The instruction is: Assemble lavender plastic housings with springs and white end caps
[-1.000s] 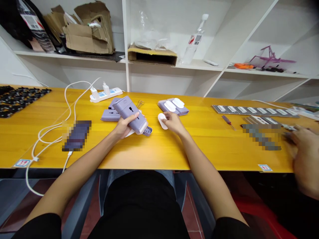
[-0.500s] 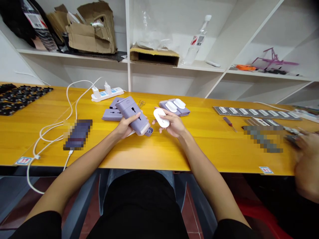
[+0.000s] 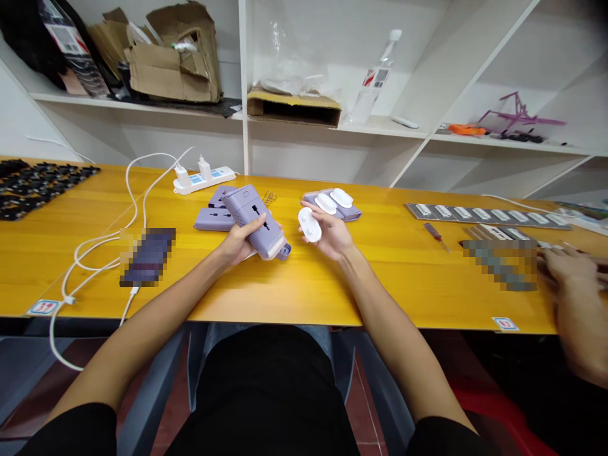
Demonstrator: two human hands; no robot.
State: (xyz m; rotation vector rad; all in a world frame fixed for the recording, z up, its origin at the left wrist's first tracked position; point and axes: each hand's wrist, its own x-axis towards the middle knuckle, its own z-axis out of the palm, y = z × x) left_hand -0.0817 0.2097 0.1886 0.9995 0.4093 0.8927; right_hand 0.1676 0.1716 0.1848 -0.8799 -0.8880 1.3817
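Observation:
My left hand (image 3: 243, 239) is closed around a purple plastic casing (image 3: 254, 218) with two black slots, held tilted above the table. In my right hand (image 3: 333, 235) is a white oval cap (image 3: 310, 225), turned so that its side with small raised pegs shows. The casing and the cap are apart. Behind my left hand lie more purple casings (image 3: 213, 218), and a thin wire coil (image 3: 270, 199) rests beside them. Beyond my right hand, two white oval caps (image 3: 342, 197) sit on purple casings (image 3: 352, 213). A small purple part (image 3: 284, 253) shows just below the held casing.
A pixelated phone (image 3: 148, 256) with a white cable (image 3: 78, 259) lies left, near a power strip (image 3: 205, 180). To the right are a screwdriver (image 3: 436, 236), a metal strip with white parts (image 3: 484, 215) and a co-worker's hand (image 3: 570, 266). Shelves (image 3: 304, 145) stand behind.
My right hand has turned the white oval cap so its pegged side shows, and moved slightly right. My left hand stays nearly still with the casing. The co-worker's hand has moved left.

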